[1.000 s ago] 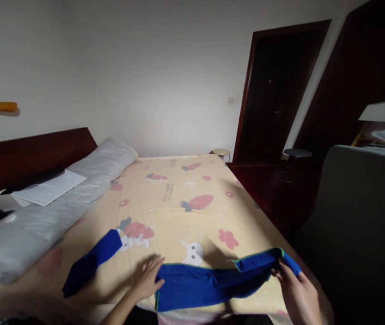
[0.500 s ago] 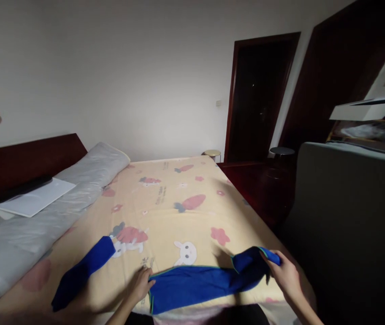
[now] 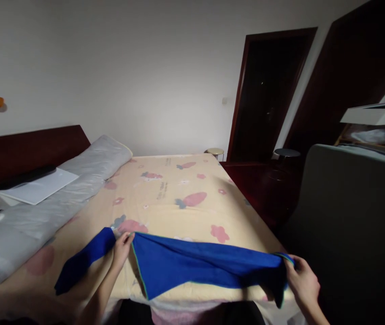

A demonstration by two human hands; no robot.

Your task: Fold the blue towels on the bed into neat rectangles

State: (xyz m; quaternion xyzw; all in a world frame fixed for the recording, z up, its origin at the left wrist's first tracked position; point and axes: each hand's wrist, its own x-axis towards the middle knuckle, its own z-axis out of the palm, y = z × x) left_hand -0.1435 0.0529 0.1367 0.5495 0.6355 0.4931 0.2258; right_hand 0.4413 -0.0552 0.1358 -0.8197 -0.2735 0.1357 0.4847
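A long blue cloth [image 3: 195,262] with green edging stretches between my two hands above the near edge of the bed. My left hand [image 3: 123,247] pinches its upper left corner, and the left edge hangs down from there. At the right end, my right hand [image 3: 302,276] grips the cloth, with a dark flap drooping beside the fingers. A second blue piece [image 3: 85,259], folded narrow, lies on the patterned bed sheet [image 3: 165,216] left of my left hand.
A grey rolled quilt [image 3: 73,198] lies along the bed's left side, with a white flat item [image 3: 39,186] on it. Beyond the bed's right edge are a dark grey panel [image 3: 351,234] and a round black stool [image 3: 287,153].
My left hand has moved up and left with its corner, and my right hand has moved right. The cloth is now stretched wider and partly lifted. The view has shifted slightly.
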